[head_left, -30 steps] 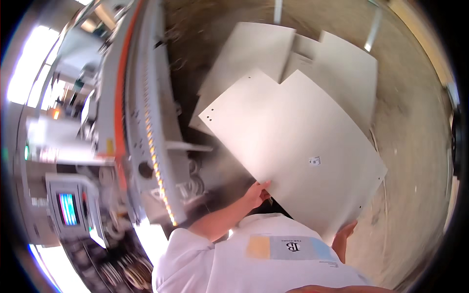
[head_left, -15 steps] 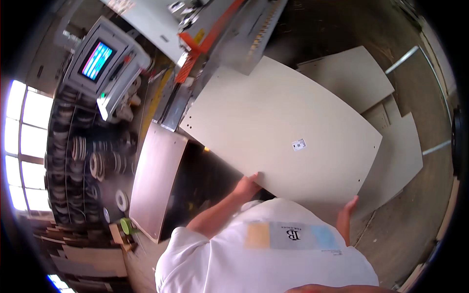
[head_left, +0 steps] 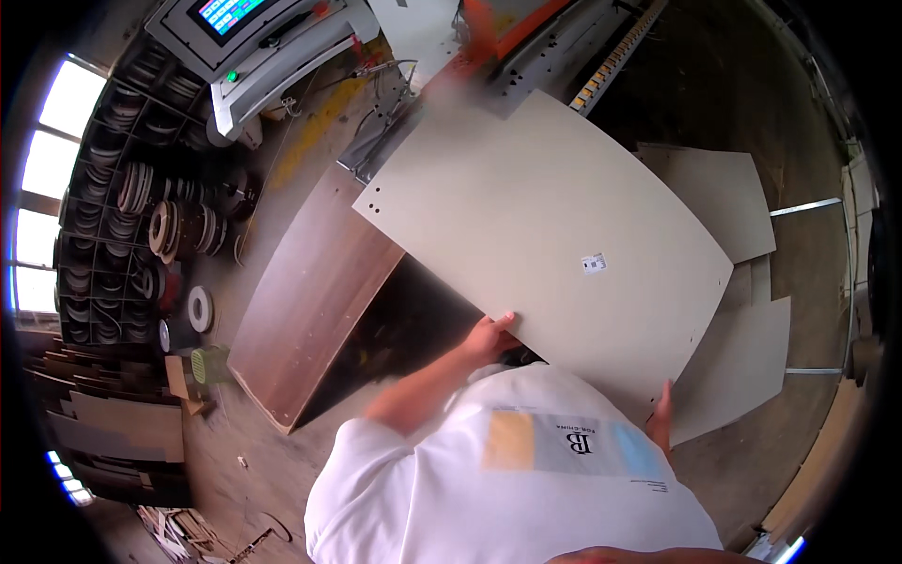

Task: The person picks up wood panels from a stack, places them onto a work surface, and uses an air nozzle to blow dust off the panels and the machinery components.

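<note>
A large cream board (head_left: 554,226) with a small white label (head_left: 594,264) and drilled holes near its corners spans the middle of the view. Its far end lies against the grey and orange machine (head_left: 526,42). My left hand (head_left: 490,336) grips the near left edge, thumb on top and fingers mostly hidden underneath. At the near right corner, my right hand (head_left: 661,418) holds the board's edge; one finger or thumb shows upright beside it, and the rest is out of sight.
A brown wood-grain panel (head_left: 315,282) stands left of the board. More pale boards (head_left: 738,367) lie to the right by metal bars (head_left: 808,207). A control console (head_left: 282,56) with a lit screen is at the far left, near a rack of edging rolls (head_left: 122,226).
The whole view has shifted and turned, with the console higher and the brown panel showing more fully. Both hands keep hold of the cream board, which still meets the machine.
</note>
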Motion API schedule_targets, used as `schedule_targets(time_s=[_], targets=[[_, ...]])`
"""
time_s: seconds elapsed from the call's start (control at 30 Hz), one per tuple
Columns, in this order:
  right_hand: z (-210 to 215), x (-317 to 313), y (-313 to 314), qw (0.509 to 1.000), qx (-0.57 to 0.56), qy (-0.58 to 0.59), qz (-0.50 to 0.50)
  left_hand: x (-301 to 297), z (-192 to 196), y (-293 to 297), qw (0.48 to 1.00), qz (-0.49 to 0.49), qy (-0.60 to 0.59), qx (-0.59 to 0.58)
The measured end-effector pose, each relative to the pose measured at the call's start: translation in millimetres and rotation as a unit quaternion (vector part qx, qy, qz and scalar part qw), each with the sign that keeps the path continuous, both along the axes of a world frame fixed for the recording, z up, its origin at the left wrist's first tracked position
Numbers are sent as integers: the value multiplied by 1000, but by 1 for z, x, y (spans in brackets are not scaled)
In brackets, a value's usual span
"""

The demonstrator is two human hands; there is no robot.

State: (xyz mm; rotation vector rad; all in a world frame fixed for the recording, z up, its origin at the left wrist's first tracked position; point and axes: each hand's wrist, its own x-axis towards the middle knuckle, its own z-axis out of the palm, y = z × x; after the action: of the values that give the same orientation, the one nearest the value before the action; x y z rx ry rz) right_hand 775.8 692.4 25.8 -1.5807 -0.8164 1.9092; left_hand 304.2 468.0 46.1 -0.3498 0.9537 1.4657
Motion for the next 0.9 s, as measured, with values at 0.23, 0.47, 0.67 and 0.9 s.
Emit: schedule_targets(time_s=[0.23, 0.47, 0.67, 0.9], targets=[[-6, -22, 1, 976, 36, -204, -68, -229, 24, -24, 918, -174, 357, 17], [-11, -31, -36, 920, 129, -347, -131, -554, 24, 117, 757, 179, 612, -145], [-19, -48, -17, 898, 134, -404, -107, -698, -12, 142, 684, 185, 640, -298], [-23, -13, -57, 894, 127, -405, -141, -590, 63, 110, 580, 306, 750, -90]])
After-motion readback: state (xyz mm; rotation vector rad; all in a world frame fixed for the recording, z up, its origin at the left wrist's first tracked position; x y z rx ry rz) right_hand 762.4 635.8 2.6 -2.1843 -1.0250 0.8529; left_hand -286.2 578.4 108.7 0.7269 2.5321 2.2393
